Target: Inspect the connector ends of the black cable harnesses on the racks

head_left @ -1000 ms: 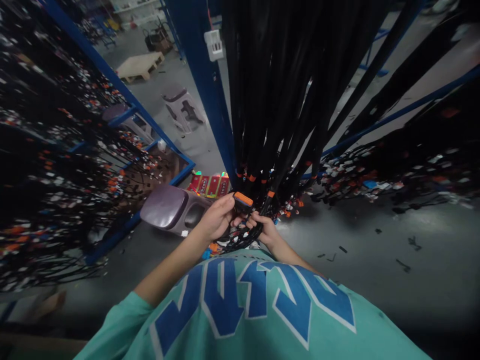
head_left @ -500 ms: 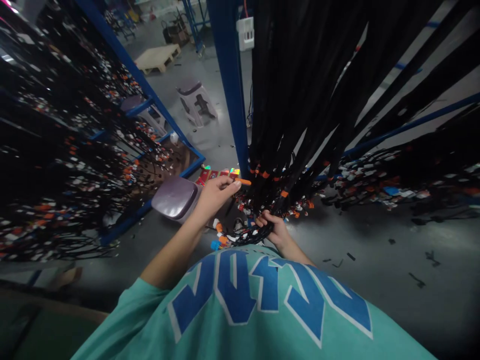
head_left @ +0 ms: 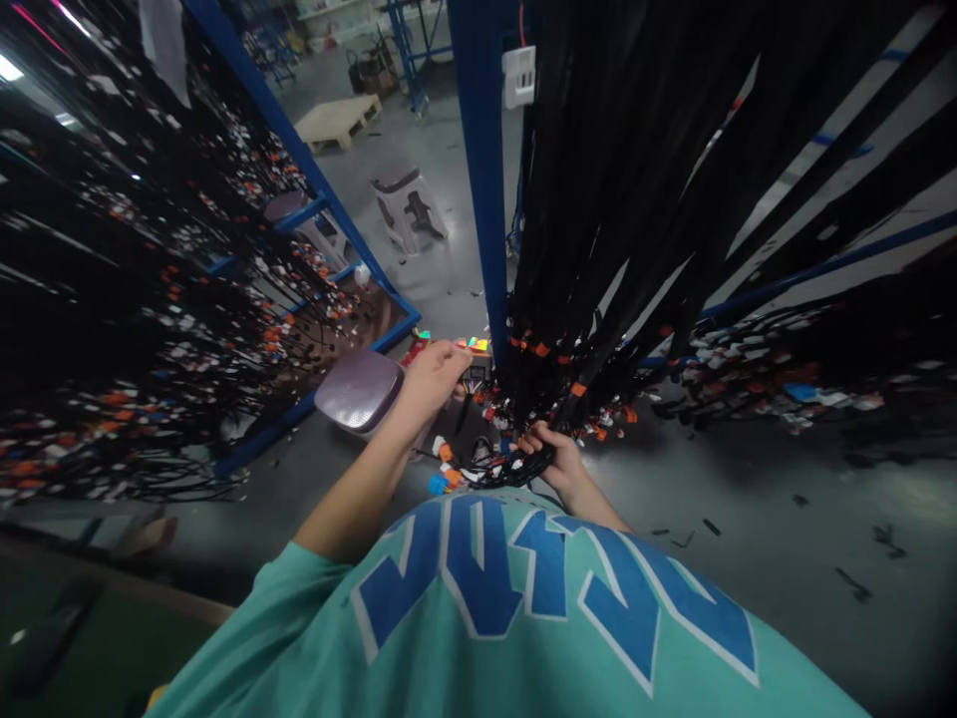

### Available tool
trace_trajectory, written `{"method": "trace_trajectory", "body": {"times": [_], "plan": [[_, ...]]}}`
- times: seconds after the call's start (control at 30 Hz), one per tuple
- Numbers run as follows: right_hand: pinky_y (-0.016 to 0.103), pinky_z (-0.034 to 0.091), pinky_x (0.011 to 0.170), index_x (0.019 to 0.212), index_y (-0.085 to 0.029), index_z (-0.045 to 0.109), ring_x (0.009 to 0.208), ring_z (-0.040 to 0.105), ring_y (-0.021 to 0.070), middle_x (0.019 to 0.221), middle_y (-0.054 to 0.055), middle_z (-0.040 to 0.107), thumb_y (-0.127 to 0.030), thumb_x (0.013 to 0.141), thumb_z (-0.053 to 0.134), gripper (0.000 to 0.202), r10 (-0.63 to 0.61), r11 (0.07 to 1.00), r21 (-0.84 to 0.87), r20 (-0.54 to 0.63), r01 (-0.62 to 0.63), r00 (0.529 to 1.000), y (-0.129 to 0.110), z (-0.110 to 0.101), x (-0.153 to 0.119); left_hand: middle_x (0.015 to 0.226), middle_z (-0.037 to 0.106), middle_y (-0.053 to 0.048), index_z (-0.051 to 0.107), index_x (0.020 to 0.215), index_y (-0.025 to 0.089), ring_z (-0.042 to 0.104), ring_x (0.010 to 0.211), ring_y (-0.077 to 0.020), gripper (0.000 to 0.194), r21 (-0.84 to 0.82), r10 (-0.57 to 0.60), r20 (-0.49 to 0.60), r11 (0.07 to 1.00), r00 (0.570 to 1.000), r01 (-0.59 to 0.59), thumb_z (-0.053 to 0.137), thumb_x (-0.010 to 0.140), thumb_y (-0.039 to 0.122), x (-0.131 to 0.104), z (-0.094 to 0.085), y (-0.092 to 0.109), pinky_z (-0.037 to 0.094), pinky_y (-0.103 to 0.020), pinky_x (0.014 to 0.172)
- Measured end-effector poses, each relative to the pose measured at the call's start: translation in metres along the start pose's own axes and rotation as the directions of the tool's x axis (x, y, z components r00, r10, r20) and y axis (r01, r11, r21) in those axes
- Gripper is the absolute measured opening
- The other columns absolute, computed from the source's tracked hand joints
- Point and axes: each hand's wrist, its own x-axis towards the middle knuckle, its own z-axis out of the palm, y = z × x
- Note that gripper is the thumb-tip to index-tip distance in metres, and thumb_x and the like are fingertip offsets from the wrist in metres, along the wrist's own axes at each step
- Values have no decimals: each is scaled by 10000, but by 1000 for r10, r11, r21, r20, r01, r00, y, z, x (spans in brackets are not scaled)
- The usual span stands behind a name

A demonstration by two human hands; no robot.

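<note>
My left hand (head_left: 438, 377) is closed in front of the blue post, its fingertips at a dark connector (head_left: 477, 370) with several coloured wires hanging from it. My right hand (head_left: 551, 457) wraps round a bundle of black cables (head_left: 497, 471) close to my shirt. White, orange and blue connectors (head_left: 441, 482) stick out at the bundle's left end. Above my right hand, an orange band (head_left: 578, 390) circles one of the hanging black cable bundles (head_left: 620, 289).
A purple-grey stool (head_left: 359, 389) stands left of my left hand, with another stool (head_left: 410, 209) farther back. Blue rack posts (head_left: 482, 179) rise ahead. Hanging harnesses (head_left: 135, 329) fill the left side. A wooden pallet (head_left: 338, 120) lies behind.
The orange piece at my left fingertips no longer shows, and a dark connector with coloured wires is now visible there. My right hand stays on the bundle. The view has shifted slightly.
</note>
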Motion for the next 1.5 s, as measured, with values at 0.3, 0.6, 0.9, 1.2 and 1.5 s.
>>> {"method": "trace_trajectory", "body": {"times": [0.3,0.6,0.9,1.2,1.5], "plan": [[348,487,683,588,-211,441,456,414,101,433,-75,387,-190,614,659,220,3,1000,-28,-51,-4,999,0,0,-1,332,428,55,428,643,182,390,259,-89,146,-293,-199,-7,937,980,188,441,753,277,5,0,-12,304,-165,302],[358,492,695,586,-207,451,451,423,99,424,-75,387,-190,632,657,212,-17,998,-53,-60,13,998,1,1,-1,369,423,49,438,627,168,356,272,-80,141,-535,-326,79,783,942,316,425,760,211,13,0,-24,292,-179,284],[356,493,685,580,-204,457,453,432,102,426,-71,398,-181,624,654,203,-8,999,-40,-58,5,998,0,1,-1,357,400,52,413,643,176,344,273,-74,175,-547,-373,140,743,917,386,381,811,210,13,0,-26,281,-167,297],[347,496,678,582,-203,440,448,426,96,429,-72,394,-183,627,648,214,-17,999,-34,-45,16,999,1,-1,0,368,399,52,416,646,170,343,289,-69,171,-571,-385,150,718,910,398,384,810,204,14,0,-27,293,-159,301],[343,500,682,583,-205,429,448,423,93,433,-76,381,-193,629,656,232,-25,999,-44,-27,24,999,2,-4,1,347,381,59,426,626,170,346,280,-67,196,-583,-395,184,693,900,424,436,805,250,12,1,-26,294,-160,313]]}}
